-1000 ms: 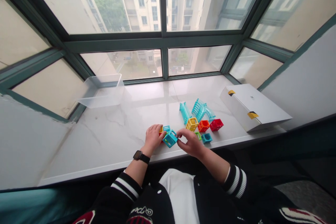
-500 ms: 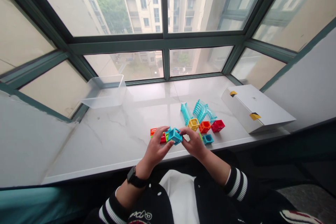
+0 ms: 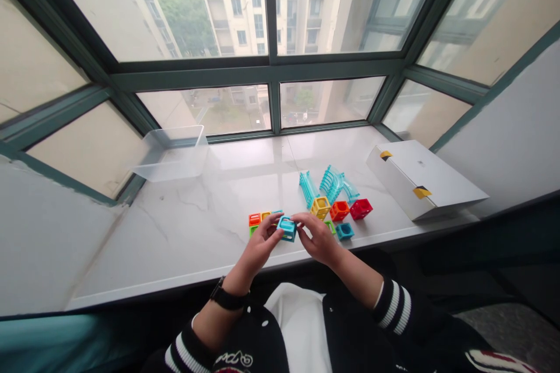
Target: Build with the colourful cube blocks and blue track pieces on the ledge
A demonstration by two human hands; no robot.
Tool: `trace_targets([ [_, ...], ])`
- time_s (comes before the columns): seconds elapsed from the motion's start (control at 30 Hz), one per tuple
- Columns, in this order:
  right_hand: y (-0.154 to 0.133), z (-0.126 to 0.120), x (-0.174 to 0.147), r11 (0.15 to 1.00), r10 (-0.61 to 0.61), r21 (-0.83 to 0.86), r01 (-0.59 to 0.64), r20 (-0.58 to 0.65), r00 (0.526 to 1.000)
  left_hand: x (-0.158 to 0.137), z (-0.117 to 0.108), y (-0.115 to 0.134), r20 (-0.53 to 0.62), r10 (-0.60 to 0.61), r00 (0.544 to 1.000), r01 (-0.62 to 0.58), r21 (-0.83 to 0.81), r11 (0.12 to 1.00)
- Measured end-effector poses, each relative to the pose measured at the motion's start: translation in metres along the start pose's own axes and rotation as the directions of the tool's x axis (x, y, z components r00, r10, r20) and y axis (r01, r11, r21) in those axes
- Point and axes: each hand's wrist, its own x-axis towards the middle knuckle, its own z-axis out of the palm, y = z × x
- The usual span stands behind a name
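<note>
A blue hollow cube block [image 3: 287, 229] is held up between my two hands, its slotted side now facing up toward me. My left hand [image 3: 262, 245] grips it from the left with thumb and fingers. On the other side, my right hand [image 3: 321, 240] has its fingertips at the cube's right edge. Behind my left hand lie joined cube blocks, orange [image 3: 254, 220] and green [image 3: 253, 231] among them, partly hidden by the fingers. Right of my right hand are a second blue cube [image 3: 345, 231], a yellow cube [image 3: 320, 208], an orange cube [image 3: 339, 210] and a red cube [image 3: 361, 208].
Clear blue track pieces, one straight [image 3: 308, 187] and others curved [image 3: 332, 183], lie behind the cubes. A transparent plastic bin [image 3: 172, 157] stands at the back left of the white sill [image 3: 184, 233]. A white box [image 3: 431, 178] sits at the right, under the windows.
The blue cube has been turned in my hands, from a tilted corner view to a slotted side facing me. Both hands have shifted slightly; the loose blocks lie as before.
</note>
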Motion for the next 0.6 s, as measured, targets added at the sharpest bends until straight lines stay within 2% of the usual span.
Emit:
trace_targets([
  [0.13, -0.001, 0.002, 0.0, 1.0, -0.003, 0.031, 0.002, 0.024, 1.0, 0.004, -0.001, 0.0, -0.064, -0.113, 0.992, 0.092, -0.267, 0.959],
  [0.27, -0.002, 0.005, 0.0, 1.0, 0.011, 0.027, -0.013, 0.069, 0.998, 0.004, 0.006, -0.002, -0.004, -0.157, 0.988, 0.138, -0.463, 0.876],
  [0.4, -0.001, 0.008, -0.001, 1.0, 0.019, 0.004, -0.02, 0.032, 0.999, 0.003, 0.018, -0.003, 0.11, -0.167, 0.98, 0.2, -0.567, 0.799],
  [0.6, -0.006, 0.007, 0.001, 1.0, 0.024, 0.0, -0.024, -0.023, 0.999, 0.004, 0.025, -0.004, 0.183, -0.133, 0.974, 0.22, -0.628, 0.747],
])
